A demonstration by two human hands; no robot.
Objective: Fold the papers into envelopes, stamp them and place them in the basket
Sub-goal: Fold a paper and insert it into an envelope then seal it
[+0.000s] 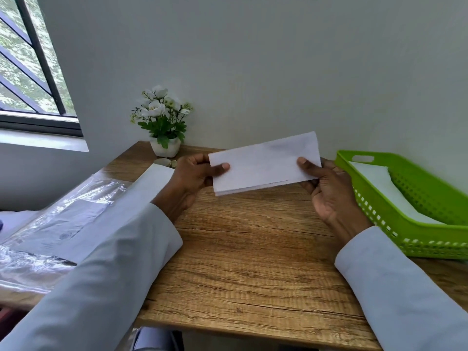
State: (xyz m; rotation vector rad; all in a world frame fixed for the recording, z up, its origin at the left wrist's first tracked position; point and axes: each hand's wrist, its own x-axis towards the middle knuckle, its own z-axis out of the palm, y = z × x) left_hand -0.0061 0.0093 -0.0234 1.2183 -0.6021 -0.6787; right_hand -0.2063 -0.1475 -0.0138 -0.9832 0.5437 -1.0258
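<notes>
A white paper folded into a long envelope-like strip (264, 164) is held just above the brown wood-grain table (253, 249), at its far side; the left hand (195, 177) pinches its left end, thumb on top, and the right hand (326, 188) pinches its right end likewise; keeping the layered lower edges aligned while creasing would probably serve best. To the right, a green perforated plastic basket (415, 224) already holds white paper; left lie clear plastic-wrapped sheets (58, 224); a white potted flower (162, 122) stands behind; no stamp is clearly visible.
</notes>
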